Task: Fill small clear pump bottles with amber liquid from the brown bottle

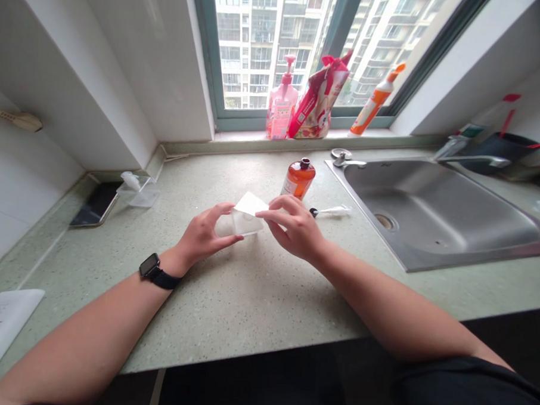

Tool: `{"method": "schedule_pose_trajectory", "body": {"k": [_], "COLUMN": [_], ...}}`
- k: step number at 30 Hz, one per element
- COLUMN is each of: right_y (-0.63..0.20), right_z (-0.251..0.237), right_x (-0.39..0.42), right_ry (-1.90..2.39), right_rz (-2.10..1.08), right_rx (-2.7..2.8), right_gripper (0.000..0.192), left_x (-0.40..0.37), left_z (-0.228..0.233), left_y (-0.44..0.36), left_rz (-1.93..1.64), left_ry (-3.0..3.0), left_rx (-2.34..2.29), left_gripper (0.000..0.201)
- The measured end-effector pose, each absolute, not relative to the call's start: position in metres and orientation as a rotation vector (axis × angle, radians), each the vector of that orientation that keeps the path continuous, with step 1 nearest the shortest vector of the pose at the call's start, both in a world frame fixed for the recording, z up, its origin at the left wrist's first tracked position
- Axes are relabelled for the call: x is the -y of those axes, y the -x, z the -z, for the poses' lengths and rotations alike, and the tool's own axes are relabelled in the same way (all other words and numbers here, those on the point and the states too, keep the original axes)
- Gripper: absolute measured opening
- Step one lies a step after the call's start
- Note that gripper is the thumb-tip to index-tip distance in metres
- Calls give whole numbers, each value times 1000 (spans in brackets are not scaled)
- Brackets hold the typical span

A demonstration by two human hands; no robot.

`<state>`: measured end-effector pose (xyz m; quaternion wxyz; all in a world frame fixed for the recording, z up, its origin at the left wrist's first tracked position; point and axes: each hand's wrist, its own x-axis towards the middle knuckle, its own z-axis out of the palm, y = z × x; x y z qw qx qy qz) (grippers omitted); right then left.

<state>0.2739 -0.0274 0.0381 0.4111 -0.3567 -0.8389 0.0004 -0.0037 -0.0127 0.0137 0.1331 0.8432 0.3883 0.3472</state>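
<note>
Countertop [256, 321]; left hand [199, 232] spans container [246, 221], right hand [299, 229] curled against it.

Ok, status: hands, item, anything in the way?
Left hand holds translucent white squarish container. Right hand touches its edge. Uncapped amber bottle close beyond right hand.

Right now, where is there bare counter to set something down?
Bare counter lies between the left forearm and right forearm, in front of the white box. Another patch, at the back, runs from the clear container to the amber bottle. It is crowded around the right hand, with that bottle and a pump close by.
</note>
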Motion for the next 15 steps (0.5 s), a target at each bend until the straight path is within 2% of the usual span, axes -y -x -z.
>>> {"method": "schedule_pose_trajectory", "body": {"k": [6,15], "right_y": [-271,-268], "right_z": [-33,-31], "right_x": [27,30], "right_ry": [775,721], "right_rz": [-161,-227], "right_rx": [2168,2182], "right_gripper": [22,27], "left_x": [11,12], "left_z": [-11,-12], "left_y": [5,4], "left_rz": [-1016,-1024], "left_ry": [-2491,-2479], "left_rx": [-1092,-1048], "left_gripper": [69,68]}}
